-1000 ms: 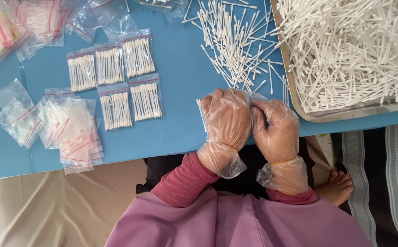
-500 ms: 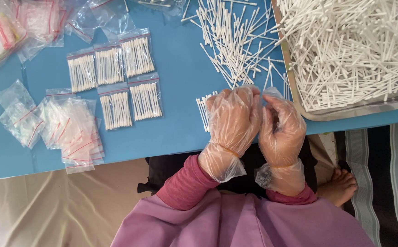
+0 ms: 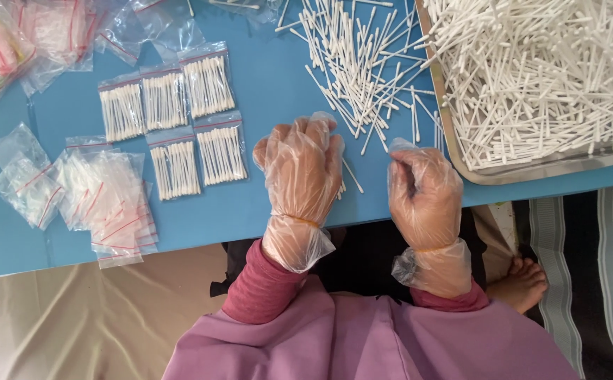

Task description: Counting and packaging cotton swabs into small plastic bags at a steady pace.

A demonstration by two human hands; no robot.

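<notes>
- Far left on the blue table [image 3: 278,91]: empty bags [image 3: 102,197] in a loose heap; just right of them, five filled bags [image 3: 172,119] lying flat in two rows.
- My left hand [image 3: 299,169], gloved, rests knuckles-up on the table, fingers curled over a few swabs [image 3: 345,179] that poke out at its right edge; how tightly I hold them I cannot tell.
- Above and between my hands: a loose swab pile [image 3: 363,63].
- My right hand [image 3: 422,190], gloved, is curled into a loose fist near the table edge; whether it holds anything I cannot tell.
- Far right: a tray [image 3: 532,169] heaped with swabs.
</notes>
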